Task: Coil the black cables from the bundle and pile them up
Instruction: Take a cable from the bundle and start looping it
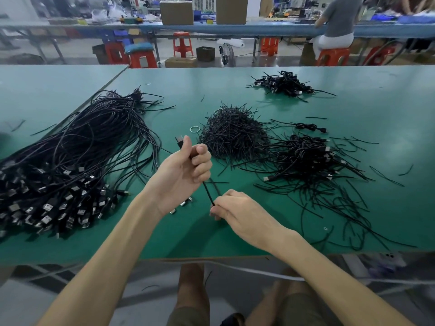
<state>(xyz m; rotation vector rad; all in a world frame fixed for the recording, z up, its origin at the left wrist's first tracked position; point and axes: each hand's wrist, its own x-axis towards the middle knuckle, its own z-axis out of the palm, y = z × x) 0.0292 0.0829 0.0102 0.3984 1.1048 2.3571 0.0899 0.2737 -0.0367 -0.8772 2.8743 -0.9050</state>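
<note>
Head view, cable-coiling station. We judge the task to be in its early-to-middle part. The uncoiled bundle (70,161) of black USB cables, at nine o'clock from the hands, is by far the largest mass on the green tabletop (235,236). The finished work is smaller: a near pile (306,158) of coiled cables at two o'clock, a far pile (282,84) at one o'clock, and a single coiled cable (308,126) lying between them. A heap of black twist ties (233,137) sits at twelve o'clock, with a pale rubber band (195,129) just beside its nine-o'clock edge.

One cable (207,190) is in hand and no loop has yet formed in it. The left hand (181,171) grips it in a fist. Its fingers (201,161) are curled round the cable, and the USB plug (179,140) stands out above the thumb toward eleven o'clock. From the fist's lower edge the cable runs straight toward five o'clock to the right hand (237,209), whose fingers (217,211) are closed in a pinch on it. The exposed length between the hands is held above the tabletop. Where the rest of the cable runs beyond the right hand, we cannot tell.
</note>
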